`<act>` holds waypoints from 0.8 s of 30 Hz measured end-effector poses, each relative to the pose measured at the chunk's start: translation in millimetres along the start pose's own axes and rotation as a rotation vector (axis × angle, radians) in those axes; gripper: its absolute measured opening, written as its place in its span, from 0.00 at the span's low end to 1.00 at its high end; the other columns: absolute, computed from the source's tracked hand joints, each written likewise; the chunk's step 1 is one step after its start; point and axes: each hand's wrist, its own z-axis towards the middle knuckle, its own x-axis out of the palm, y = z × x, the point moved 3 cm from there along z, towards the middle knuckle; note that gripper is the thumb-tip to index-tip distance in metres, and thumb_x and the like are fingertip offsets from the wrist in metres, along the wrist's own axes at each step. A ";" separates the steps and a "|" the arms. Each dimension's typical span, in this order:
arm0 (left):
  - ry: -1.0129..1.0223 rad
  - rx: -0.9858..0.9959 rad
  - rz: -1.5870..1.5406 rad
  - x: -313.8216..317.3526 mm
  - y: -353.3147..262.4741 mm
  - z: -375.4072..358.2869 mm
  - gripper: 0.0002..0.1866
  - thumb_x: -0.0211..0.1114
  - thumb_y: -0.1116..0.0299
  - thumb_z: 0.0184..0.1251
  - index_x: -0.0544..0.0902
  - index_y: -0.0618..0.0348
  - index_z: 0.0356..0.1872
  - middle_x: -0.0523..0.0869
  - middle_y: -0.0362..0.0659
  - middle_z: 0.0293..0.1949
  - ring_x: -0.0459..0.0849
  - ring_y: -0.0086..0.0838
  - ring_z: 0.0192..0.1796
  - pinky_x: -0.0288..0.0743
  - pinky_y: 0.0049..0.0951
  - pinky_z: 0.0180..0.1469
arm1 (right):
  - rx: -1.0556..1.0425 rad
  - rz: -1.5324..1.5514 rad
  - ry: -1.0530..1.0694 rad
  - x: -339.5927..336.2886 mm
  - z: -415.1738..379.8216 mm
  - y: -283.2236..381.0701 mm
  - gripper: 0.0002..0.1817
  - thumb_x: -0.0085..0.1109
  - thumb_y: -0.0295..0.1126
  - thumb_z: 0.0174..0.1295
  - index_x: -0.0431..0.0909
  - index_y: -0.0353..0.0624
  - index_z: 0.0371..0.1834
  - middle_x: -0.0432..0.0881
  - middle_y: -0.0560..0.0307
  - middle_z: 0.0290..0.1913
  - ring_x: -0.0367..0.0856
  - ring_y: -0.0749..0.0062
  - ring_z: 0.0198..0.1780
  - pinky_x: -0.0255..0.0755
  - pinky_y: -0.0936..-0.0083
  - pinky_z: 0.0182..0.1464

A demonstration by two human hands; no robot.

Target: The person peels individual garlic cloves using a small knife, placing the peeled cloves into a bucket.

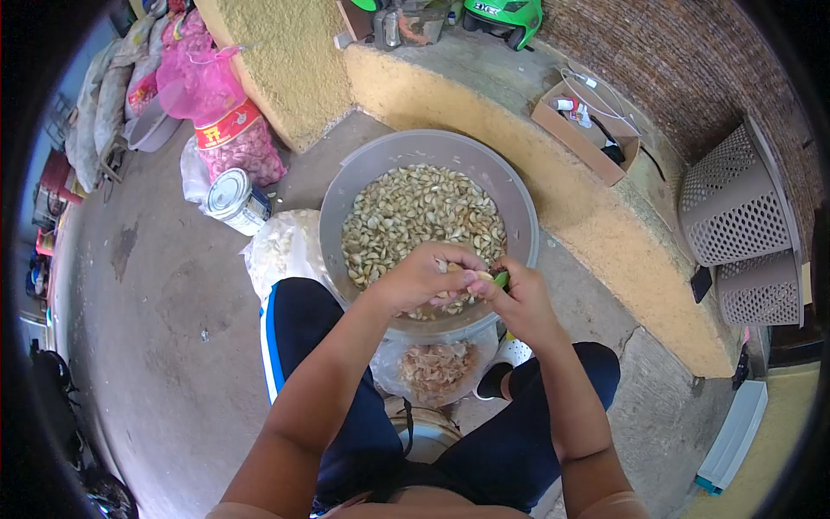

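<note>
A large grey tub [516, 186] stands in front of me, filled with many garlic cloves [424, 216] that look wet. Above its near side my two hands meet. My left hand [428, 275] is closed around a few garlic cloves [445, 266], with pale bits showing between the fingers. My right hand [525, 304] is closed on a small knife with a green handle [501, 278]; its blade is hidden by the fingers. The thumb of that hand presses against a clove at the left fingertips.
A clear bag of garlic skins [439, 368] lies between my legs, below the tub. To the left are a white plastic bag [290, 251], a tin can [233, 201] and a pink mesh sack of garlic [242, 149]. A cardboard box [575, 143] rests on the ledge at right.
</note>
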 end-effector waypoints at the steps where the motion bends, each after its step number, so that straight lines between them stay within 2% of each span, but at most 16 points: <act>1: -0.005 0.011 0.000 0.8 -0.7 -0.3 0.10 0.63 0.68 0.56 0.77 0.64 0.34 0.72 0.37 0.31 0.67 0.14 0.19 0.55 0.14 0.17 | 0.006 0.002 -0.005 0.4 -0.1 0.3 0.19 0.58 0.43 0.54 0.71 0.34 0.26 0.71 0.51 0.16 0.70 0.71 0.19 0.63 0.74 0.23; 14: -0.060 0.155 -0.024 2.4 -0.6 3.2 0.11 0.63 0.70 0.56 0.77 0.68 0.36 0.72 0.39 0.34 0.69 0.16 0.21 0.56 0.15 0.17 | -0.003 0.108 -0.095 8.7 1.0 -5.5 0.21 0.55 0.44 0.56 0.70 0.33 0.25 0.70 0.50 0.14 0.69 0.69 0.18 0.63 0.73 0.23; 17: -0.106 0.113 -0.022 5.7 -2.8 2.7 0.10 0.62 0.71 0.56 0.77 0.67 0.36 0.73 0.39 0.31 0.69 0.16 0.21 0.56 0.14 0.17 | -0.033 0.116 -0.120 7.8 1.8 -7.8 0.21 0.54 0.45 0.57 0.70 0.33 0.24 0.70 0.49 0.14 0.70 0.67 0.17 0.63 0.72 0.22; 20: -0.111 0.052 0.033 4.8 -3.3 2.8 0.09 0.61 0.72 0.57 0.78 0.67 0.37 0.73 0.39 0.28 0.67 0.15 0.19 0.55 0.14 0.16 | -0.052 -0.029 -0.097 2.7 1.2 -2.9 0.20 0.53 0.44 0.58 0.70 0.33 0.25 0.70 0.47 0.15 0.72 0.64 0.18 0.63 0.71 0.22; 24: -0.100 -0.028 -0.024 2.6 -0.3 3.4 0.10 0.60 0.71 0.58 0.77 0.66 0.39 0.73 0.38 0.26 0.65 0.15 0.18 0.54 0.14 0.16 | -0.085 -0.112 -0.089 1.1 1.1 -0.6 0.20 0.52 0.45 0.58 0.70 0.34 0.25 0.71 0.44 0.16 0.74 0.56 0.20 0.64 0.68 0.23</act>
